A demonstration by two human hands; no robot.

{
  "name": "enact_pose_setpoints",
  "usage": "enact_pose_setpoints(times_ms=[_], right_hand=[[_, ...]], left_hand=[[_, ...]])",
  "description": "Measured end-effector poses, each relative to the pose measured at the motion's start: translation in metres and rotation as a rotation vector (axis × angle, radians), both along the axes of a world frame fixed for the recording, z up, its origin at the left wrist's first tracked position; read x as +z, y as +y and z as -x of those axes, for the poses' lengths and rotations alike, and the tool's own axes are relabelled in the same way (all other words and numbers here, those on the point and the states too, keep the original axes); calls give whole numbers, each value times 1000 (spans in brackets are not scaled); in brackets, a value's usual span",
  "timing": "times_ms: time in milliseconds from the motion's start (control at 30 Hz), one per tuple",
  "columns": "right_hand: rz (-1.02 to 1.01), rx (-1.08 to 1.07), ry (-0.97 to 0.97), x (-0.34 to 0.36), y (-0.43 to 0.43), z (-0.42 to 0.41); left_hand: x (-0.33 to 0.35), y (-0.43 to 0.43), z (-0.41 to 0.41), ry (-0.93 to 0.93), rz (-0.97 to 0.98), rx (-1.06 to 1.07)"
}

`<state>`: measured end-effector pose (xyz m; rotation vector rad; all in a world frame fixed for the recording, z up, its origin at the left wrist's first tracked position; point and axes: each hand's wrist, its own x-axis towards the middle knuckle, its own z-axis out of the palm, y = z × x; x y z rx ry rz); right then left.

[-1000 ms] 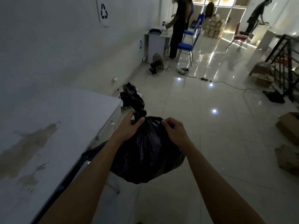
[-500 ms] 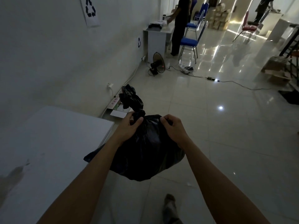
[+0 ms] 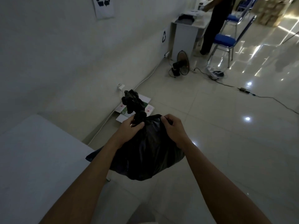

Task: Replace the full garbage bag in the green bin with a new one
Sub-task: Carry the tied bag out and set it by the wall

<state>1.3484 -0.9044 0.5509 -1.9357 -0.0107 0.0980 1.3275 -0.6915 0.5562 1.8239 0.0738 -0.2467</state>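
- While the full garbage bag hangs clear of the floor, just beside the near corner of the white table, it is already out of its bin; the removal step appears complete.
- Its neck is gathered and twisted into a bunched tail that stands up above the knuckles, on the side away from the table's corner; whether a knot is finished cannot be told.
- Left hand is clamped around the twisted neck at its base.
- Right hand is pinched closed on a fold of the bag's top edge, on the side farther from the table.
- No green bin and no fresh liner appear in view, so disposal of this bag and fitting of a new one are judged outstanding; roughly the first half is done.
- Markings: a paper sign on the wall above and beyond the table bears a recycling-arrows symbol, partly cut off; a smaller recycling symbol sits on the wall farther along from the table.
- Flattened cardboard on the floor beyond the table shows pink and green print, too small to read. No brand is legible anywhere.
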Motion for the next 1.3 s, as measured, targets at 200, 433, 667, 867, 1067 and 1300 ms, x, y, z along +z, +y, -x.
enact_pose_setpoints(times_ms=[200,433,667,867,1067,1300], right_hand=[[16,6,29,-20,-4,-133],[28,27,-4,-16,-12,-281],[59,158,-60,-6,-9,-431],[30,316,-91,5,-16,-555],[40,517,-120,25,-14,-664],[7,665,-128,38,22,-753]], left_hand=[[-21,-7,-121,-84,-67,83],[-17,-17,-262,-63,-82,162],[-15,-17,-381,-101,-92,286],[1,-42,-473,-102,-77,443],[19,-61,-546,-128,-111,601],[33,-46,-612,-164,-174,730]])
